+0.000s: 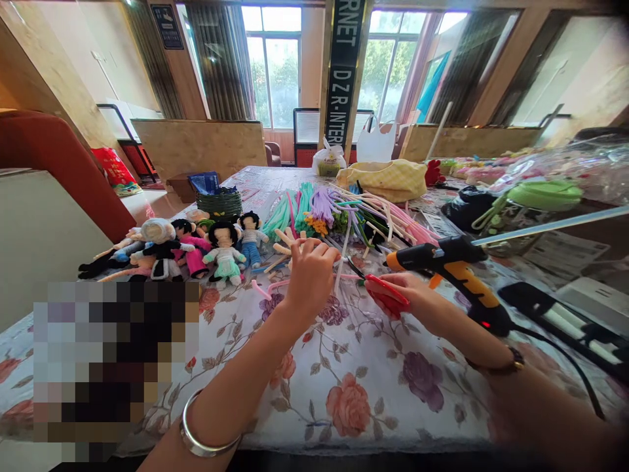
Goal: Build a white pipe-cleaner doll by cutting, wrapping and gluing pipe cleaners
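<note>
Gripping a small bundle of beige, fuzzy, rod-like stems (283, 249) in my closed left hand (313, 270), I have the work out in front of me, over the near middle of the table (236, 410) with its flower-printed cloth. My right hand (407, 290) is wrapped around scissors with red plastic handles (389, 298), their dark blades pointing at my left fingertips; I cannot tell whether the blades are apart or already touching anything. The bundle looks only begun to me: short bare lengths stick out past my fingers, with no hair or clothing that I can see, so I judge that most of its shaping and trimming is left.

Just beyond my left hand lies a bent pale-pink fuzzy stem (265, 292), loose on the cloth. Close to my right hand is a black-and-orange glue gun (459, 270), its red light lit and a long translucent stick in its back.

Farther out on the left, a group of small fuzzy dolls looks complete, among them a black-haired doll in a mint-green dress (223, 254) and one in blue stripes (251, 237). Behind my hands spreads a heap of mint, lilac, pink and green fuzzy stems (322, 204), so plenty of material remains unused.
</note>
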A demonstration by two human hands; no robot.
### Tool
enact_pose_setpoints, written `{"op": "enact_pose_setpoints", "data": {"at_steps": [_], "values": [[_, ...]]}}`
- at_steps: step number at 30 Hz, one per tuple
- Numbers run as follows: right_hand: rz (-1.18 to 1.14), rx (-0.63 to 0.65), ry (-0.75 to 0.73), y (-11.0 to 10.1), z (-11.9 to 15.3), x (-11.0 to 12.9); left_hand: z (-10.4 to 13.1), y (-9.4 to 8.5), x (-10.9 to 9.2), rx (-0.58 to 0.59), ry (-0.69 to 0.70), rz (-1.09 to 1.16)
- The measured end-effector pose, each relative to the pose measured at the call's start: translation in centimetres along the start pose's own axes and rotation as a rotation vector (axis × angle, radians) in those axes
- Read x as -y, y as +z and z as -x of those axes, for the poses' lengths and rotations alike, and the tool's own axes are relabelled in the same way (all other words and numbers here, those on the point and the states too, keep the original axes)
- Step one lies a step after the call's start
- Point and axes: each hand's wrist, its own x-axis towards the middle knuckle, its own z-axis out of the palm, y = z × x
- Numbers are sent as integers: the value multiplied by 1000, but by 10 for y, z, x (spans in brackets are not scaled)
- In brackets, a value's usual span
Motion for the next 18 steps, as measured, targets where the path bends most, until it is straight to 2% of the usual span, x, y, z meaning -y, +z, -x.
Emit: {"op": "enact_pose_setpoints", "data": {"at_steps": [7,18], "values": [[-41,-21,20,1,0,-2,-1,-1,-1,4,24,-4],[-78,48,13,1,-2,-3,-1,-4,-1,26,27,-7]]}}
